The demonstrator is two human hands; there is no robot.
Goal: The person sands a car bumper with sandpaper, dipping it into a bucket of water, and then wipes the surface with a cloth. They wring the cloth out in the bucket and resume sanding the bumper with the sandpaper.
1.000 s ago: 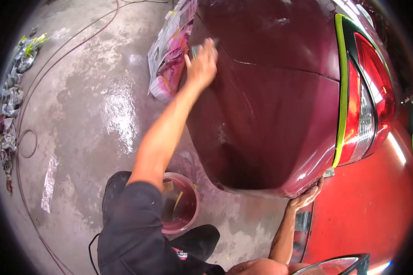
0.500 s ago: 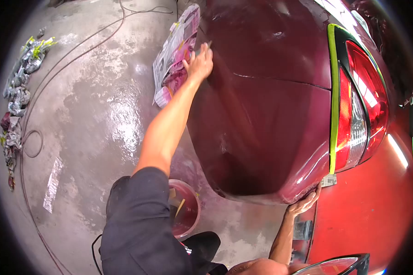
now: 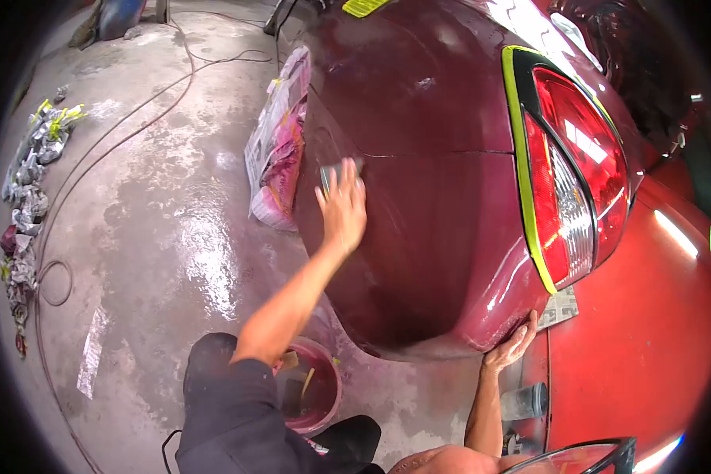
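My left hand (image 3: 344,212) lies on the side of the dark red car bumper (image 3: 426,237), fingers stretched over a small grey-green piece of sandpaper (image 3: 329,180) pressed to the surface. Most of that piece is hidden by the fingers. At the lower corner of the bumper, my right hand (image 3: 512,346) rests flat with fingers extended and holds nothing. Above it is the red and clear tail light (image 3: 584,166), edged with yellow-green masking tape (image 3: 523,170). Paint-stained masking paper (image 3: 280,150) hangs by the wheel side, left of my left hand.
A pink bucket (image 3: 336,395) with liquid and a yellowish stick stands below the bumper. Hoses (image 3: 126,130) cross the wet concrete floor, and crumpled masking waste (image 3: 31,186) lies at the far left. Near my right arm are a grey container (image 3: 523,401) and a red panel (image 3: 640,340).
My left hand has slid down the bumper side with the sandpaper, nearer to me. My right hand stays at the lower corner. The view has shifted, showing more of the car's top.
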